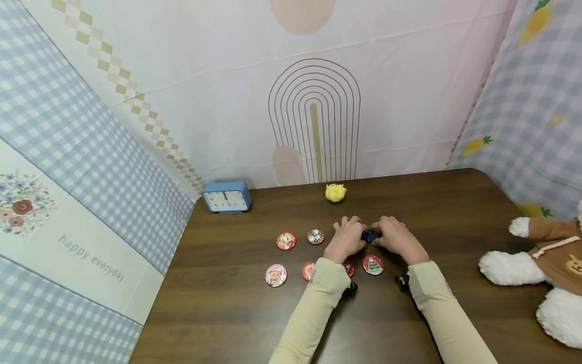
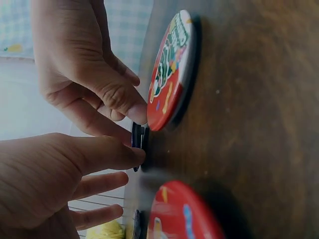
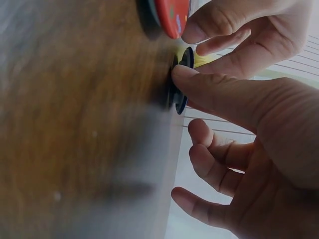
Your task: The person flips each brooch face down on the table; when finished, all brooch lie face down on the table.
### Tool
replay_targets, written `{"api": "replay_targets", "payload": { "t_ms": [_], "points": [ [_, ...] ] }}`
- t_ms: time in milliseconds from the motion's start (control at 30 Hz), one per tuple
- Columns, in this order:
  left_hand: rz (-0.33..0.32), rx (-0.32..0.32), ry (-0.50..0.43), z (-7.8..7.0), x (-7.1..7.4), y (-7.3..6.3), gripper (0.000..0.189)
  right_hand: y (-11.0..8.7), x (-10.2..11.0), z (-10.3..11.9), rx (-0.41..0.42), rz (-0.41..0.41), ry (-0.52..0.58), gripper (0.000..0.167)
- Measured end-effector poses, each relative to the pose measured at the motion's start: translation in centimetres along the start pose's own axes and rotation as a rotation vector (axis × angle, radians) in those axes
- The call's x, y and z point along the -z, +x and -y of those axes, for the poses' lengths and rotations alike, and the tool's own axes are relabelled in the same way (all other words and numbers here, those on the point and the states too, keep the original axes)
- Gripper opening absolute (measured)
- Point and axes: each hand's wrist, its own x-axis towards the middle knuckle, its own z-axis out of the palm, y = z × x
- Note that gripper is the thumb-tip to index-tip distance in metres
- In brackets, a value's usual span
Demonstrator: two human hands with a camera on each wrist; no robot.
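Two hands meet over one small thing: the left hand [image 1: 347, 237] and the right hand [image 1: 397, 237] both pinch the dark blue badge [image 1: 370, 236] between thumb and fingers, one from each side. The right hand's outer fingers are loosely bent and apart from it. The badge is just at the tabletop, roughly midway between the left and right edges of the table [image 1: 218, 323] and short of the far edge; I cannot tell whether its rim touches the wood.

The likeliest trouble is a slip — the rim looks thin and only fingertips hold it, so uneven pressure could flip it out of the pinch. Hands pulling different ways could also twist the metal-looking fitting [image 3: 177, 98] on its underside.

Nearer the person, the tree badge [image 1: 373, 264] and the red badge [image 1: 348, 268] lie close to the wrists. The left sleeve [image 1: 313, 313] passes over part of the red badge and the orange-red badge [image 1: 306, 271] — a dropped forearm could drag either out of place. Toward the left edge, the pink badge [image 1: 276, 275], the flower-like badge [image 1: 286, 241] and the green-and-white badge [image 1: 316, 236] seem safer, though a wide leftward sweep might catch the last.

The yellow ball [image 1: 335, 192] near the far edge could roll if knocked. The blue clock [image 1: 226, 196] at the far left corner and the plush toy [image 1: 554, 258] by the right edge are well apart from the hands.
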Motion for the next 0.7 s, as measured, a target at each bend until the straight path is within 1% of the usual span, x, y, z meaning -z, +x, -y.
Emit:
{"api": "replay_targets", "payload": {
  "t_ms": [200, 367, 567, 700],
  "points": [
    [-0.016, 0.005, -0.001, 0.1, -0.1, -0.4, 0.031, -0.4, 0.0, 0.1, 0.019, -0.007, 0.075, 0.024],
    [-0.041, -0.014, -0.008, 0.2, 0.0, -0.4, 0.027, -0.5, 0.6, 0.1, 0.028, -0.013, 0.101, 0.019],
    [-0.096, -0.049, 0.004, 0.0, 0.1, -0.3, 0.022, -0.7, 1.0, -0.1, 0.072, -0.063, 0.098, 0.010],
    [-0.109, -0.047, 0.012, 0.0, 0.0, -0.3, 0.022, -0.8, 1.1, -0.2, 0.082, -0.087, 0.098, 0.006]
  ]
}}
